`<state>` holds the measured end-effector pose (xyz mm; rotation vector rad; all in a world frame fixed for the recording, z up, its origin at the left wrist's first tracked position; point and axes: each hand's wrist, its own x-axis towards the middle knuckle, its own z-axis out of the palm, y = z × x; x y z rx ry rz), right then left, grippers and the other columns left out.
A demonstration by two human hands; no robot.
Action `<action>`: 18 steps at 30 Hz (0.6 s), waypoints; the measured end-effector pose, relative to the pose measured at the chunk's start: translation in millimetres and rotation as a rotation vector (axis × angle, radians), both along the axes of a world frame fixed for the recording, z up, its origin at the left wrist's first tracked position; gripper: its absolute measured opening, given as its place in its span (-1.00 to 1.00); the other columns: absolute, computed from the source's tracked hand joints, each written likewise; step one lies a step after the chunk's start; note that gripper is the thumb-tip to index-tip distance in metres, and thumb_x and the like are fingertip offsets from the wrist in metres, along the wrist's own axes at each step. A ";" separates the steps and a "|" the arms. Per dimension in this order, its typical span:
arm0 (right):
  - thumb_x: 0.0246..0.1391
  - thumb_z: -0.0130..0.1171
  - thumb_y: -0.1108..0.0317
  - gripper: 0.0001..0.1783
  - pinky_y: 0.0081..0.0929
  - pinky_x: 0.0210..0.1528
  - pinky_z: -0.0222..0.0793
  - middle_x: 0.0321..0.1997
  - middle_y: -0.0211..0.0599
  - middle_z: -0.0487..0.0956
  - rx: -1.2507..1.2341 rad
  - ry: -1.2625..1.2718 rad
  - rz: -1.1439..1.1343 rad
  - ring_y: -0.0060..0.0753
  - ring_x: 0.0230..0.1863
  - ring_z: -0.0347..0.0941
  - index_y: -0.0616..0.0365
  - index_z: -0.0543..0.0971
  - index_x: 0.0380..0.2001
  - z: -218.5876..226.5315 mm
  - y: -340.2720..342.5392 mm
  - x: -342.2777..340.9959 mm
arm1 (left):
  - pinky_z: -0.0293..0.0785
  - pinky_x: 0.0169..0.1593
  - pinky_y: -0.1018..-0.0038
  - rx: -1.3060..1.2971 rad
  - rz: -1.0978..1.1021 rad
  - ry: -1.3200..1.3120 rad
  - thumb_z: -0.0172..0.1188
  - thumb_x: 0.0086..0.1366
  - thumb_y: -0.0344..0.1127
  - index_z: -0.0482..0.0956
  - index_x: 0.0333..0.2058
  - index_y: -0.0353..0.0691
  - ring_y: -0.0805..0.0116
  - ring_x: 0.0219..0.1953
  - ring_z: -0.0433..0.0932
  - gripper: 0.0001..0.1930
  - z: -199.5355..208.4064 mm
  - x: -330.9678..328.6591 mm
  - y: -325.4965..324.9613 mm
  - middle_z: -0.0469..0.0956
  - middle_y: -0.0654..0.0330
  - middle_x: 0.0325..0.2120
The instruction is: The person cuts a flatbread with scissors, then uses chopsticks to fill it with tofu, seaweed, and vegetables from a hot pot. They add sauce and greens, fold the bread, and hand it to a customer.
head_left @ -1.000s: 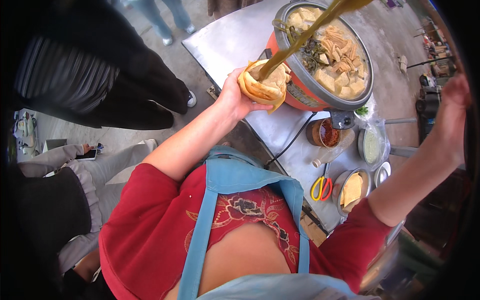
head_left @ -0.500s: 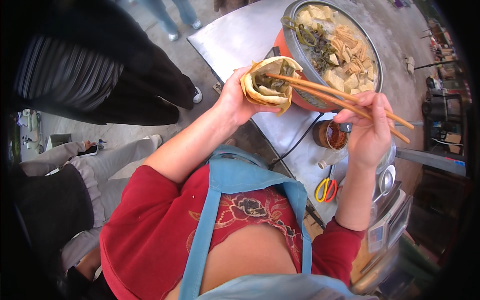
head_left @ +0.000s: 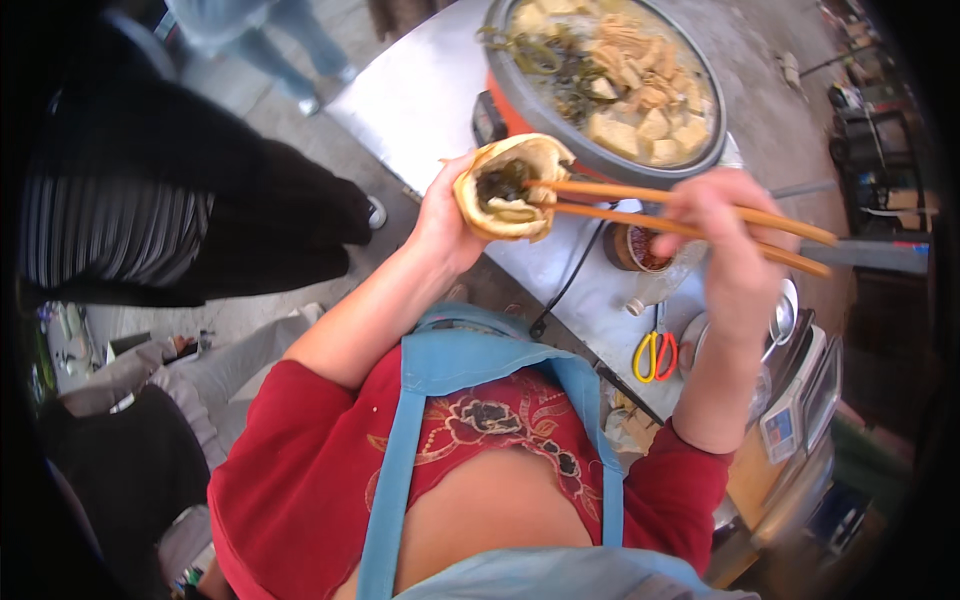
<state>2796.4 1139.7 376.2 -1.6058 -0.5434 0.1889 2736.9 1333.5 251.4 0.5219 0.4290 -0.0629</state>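
My left hand (head_left: 447, 222) is wrapped round a stuffed flatbread (head_left: 545, 155) in brownish paper, its open mouth turned toward me. Dark green seaweed strips (head_left: 505, 182) show inside the bread. A pair of wooden chopsticks (head_left: 640, 195) is gripped in my right hand (head_left: 728, 225), which is slightly blurred. The chopstick tips reach into the bread's mouth at the seaweed. Just beyond, a big orange electric pot (head_left: 508, 95) holds broth with tofu chunks (head_left: 625, 135), folded tofu sheets (head_left: 630, 50) and seaweed knots (head_left: 548, 58).
On the metal table (head_left: 410, 85) stand a jar of red chili sauce (head_left: 625, 248), a clear bottle (head_left: 655, 285) and scissors (head_left: 656, 352) with yellow and red handles. A scale (head_left: 790, 425) sits at right. A black cable (head_left: 575, 280) crosses the table edge. People (head_left: 190, 210) are at left.
The bread has tipped so its mouth faces me more, and the chopsticks lie flatter, with their tips spread slightly apart. The pot and table appear shifted left and up in view.
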 end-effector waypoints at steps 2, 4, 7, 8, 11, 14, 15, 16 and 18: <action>0.05 0.06 0.36 -0.81 -0.58 -0.52 0.41 -0.51 -0.23 0.52 -0.171 0.213 0.073 -0.44 -0.57 0.49 0.29 0.51 -0.49 -7.9 3.2 0.0 | 0.45 -0.03 0.14 0.034 0.011 0.028 -0.25 0.30 -0.02 0.31 0.06 -0.26 0.13 -0.01 0.45 -0.49 0.4 2.3 -9.1 0.44 0.06 -0.03; 0.07 0.06 0.34 -0.79 -0.59 -0.51 0.43 -0.51 -0.21 0.52 -0.133 0.189 0.069 -0.43 -0.56 0.50 0.29 0.51 -0.48 -0.9 -12.7 6.9 | 0.39 0.04 0.13 -0.040 -0.003 0.073 -0.28 0.32 -0.03 0.32 0.05 -0.24 0.16 0.04 0.41 -0.51 0.1 5.2 -12.9 0.41 0.08 0.00; 0.13 -0.03 0.34 -0.78 -0.56 -0.48 0.47 -0.45 -0.19 0.52 0.058 -0.020 0.018 -0.39 -0.56 0.51 0.30 0.49 -0.36 28.3 -52.5 38.9 | 0.45 -0.12 -0.06 0.011 -0.017 0.058 -0.37 0.31 0.02 0.32 0.06 -0.17 0.05 -0.02 0.42 -0.48 0.1 10.4 -13.2 0.40 0.03 -0.02; 0.15 -0.06 0.34 -0.77 -0.54 -0.47 0.48 -0.43 -0.19 0.52 0.122 -0.080 -0.060 -0.38 -0.56 0.51 0.30 0.48 -0.32 31.2 -63.3 50.4 | 0.45 -0.11 -0.06 0.005 -0.012 0.054 -0.39 0.31 0.02 0.31 0.06 -0.16 0.06 -0.01 0.42 -0.47 0.3 11.0 -12.8 0.39 0.03 -0.01; 0.16 -0.12 0.36 -0.75 -0.47 -0.38 0.53 -0.32 -0.14 0.50 0.090 -0.094 -0.366 -0.33 -0.49 0.52 0.30 0.47 -0.25 14.5 -72.4 102.4 | 0.45 -0.10 -0.04 -0.005 -0.029 0.061 -0.43 0.31 0.03 0.29 0.08 -0.15 0.06 0.00 0.41 -0.46 6.8 7.8 -15.2 0.38 0.03 0.00; 0.15 -0.12 0.34 -0.71 -0.38 -0.34 0.55 -0.25 -0.09 0.48 0.146 0.049 -0.358 -0.23 -0.40 0.53 0.31 0.47 -0.19 -13.4 -62.3 149.0 | 0.45 -0.10 -0.02 -0.019 -0.081 0.017 -0.46 0.31 0.06 0.27 0.09 -0.15 0.05 0.01 0.40 -0.43 16.1 5.4 -17.3 0.38 0.03 -0.01; 0.15 -0.12 0.33 -0.70 -0.36 -0.33 0.56 -0.25 -0.06 0.49 0.163 0.107 -0.381 -0.19 -0.39 0.53 0.33 0.47 -0.20 -22.7 -57.2 160.5 | 0.45 -0.10 -0.02 -0.025 -0.076 0.018 -0.46 0.30 0.07 0.27 0.10 -0.15 0.04 0.01 0.40 -0.43 18.1 5.0 -18.5 0.38 0.03 -0.01; 0.14 -0.13 0.32 -0.69 -0.34 -0.31 0.56 -0.25 -0.03 0.49 0.179 0.157 -0.399 -0.16 -0.38 0.53 0.35 0.46 -0.20 -30.6 -51.8 169.1 | 0.45 -0.10 -0.02 -0.027 -0.078 -0.007 -0.46 0.30 0.08 0.27 0.10 -0.14 0.04 0.01 0.40 -0.42 19.9 4.6 -19.2 0.38 0.03 0.00; 0.09 -0.04 0.31 -0.66 -0.30 -0.37 0.54 -0.31 0.09 0.48 0.280 0.277 -0.394 -0.04 -0.42 0.53 0.45 0.44 -0.26 -43.2 -40.4 180.3 | 0.46 -0.11 -0.03 -0.012 -0.068 0.031 -0.44 0.29 0.11 0.28 0.09 -0.12 0.04 0.01 0.40 -0.41 21.8 5.8 -20.4 0.37 0.04 0.00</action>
